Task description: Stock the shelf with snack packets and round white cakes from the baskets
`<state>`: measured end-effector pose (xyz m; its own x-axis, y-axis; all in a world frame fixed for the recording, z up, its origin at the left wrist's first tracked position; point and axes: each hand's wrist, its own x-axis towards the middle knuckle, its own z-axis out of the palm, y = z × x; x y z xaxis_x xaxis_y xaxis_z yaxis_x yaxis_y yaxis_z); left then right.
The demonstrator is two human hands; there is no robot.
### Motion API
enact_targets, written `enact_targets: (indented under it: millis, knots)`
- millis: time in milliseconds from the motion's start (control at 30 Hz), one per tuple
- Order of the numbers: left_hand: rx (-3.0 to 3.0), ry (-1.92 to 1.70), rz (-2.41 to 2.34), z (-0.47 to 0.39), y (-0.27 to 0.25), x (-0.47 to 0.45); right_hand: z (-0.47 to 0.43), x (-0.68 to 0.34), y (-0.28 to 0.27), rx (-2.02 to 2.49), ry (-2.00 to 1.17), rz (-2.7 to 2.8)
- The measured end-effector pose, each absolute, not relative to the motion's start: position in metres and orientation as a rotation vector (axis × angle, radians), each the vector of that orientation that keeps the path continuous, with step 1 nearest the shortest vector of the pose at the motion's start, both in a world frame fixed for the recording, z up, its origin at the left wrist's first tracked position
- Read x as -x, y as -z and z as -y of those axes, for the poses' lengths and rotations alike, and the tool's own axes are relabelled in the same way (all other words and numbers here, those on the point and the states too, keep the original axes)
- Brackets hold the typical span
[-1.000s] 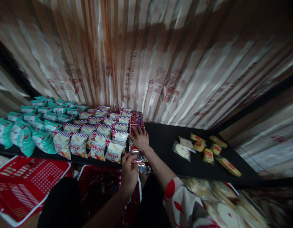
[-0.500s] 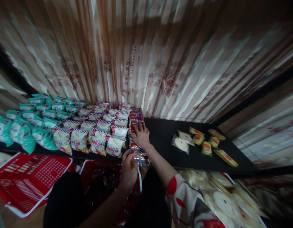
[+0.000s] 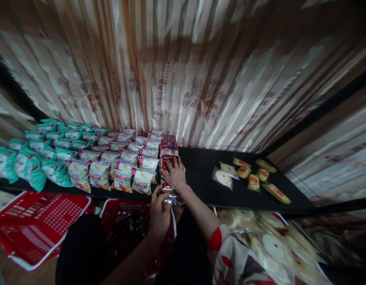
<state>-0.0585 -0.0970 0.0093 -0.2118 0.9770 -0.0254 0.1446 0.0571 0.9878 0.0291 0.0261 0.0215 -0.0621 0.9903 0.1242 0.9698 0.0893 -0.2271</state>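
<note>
Shiny red packets (image 3: 169, 143) lie in a row running front to back on the black shelf. My right hand (image 3: 175, 174) lies on a nearer red packet (image 3: 165, 159), its fingers spread and pressed down. At the shelf's front edge, my left hand (image 3: 159, 211) has curled fingers at the near silver end of the row (image 3: 174, 200), thumb and forefinger on its left corner. The palm hides part of the packets. Just left stand white snack bags (image 3: 142, 182) with striped tops, in several rows.
Teal bags (image 3: 55, 174) fill the shelf's left end. Flat round cakes (image 3: 223, 178) in clear wrap and small yellow packets (image 3: 253, 183) lie right on the black shelf (image 3: 197, 170). Below are red baskets (image 3: 49, 221) and bagged round cakes (image 3: 273, 245). A pleated curtain (image 3: 183, 79) hangs behind.
My right hand has shifted slightly toward the front on the red packets. The left hand stays at the near end, its forefinger a little higher. The view has turned slightly.
</note>
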Motion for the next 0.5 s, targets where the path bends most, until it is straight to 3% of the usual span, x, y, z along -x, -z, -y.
enact_targets:
  millis: [500]
  knots:
    - [-1.282, -1.251, -1.538, 0.0937, -0.0051, 0.0606, -0.028, -0.0302, -0.0204, 1.878, -0.166, 2.054]
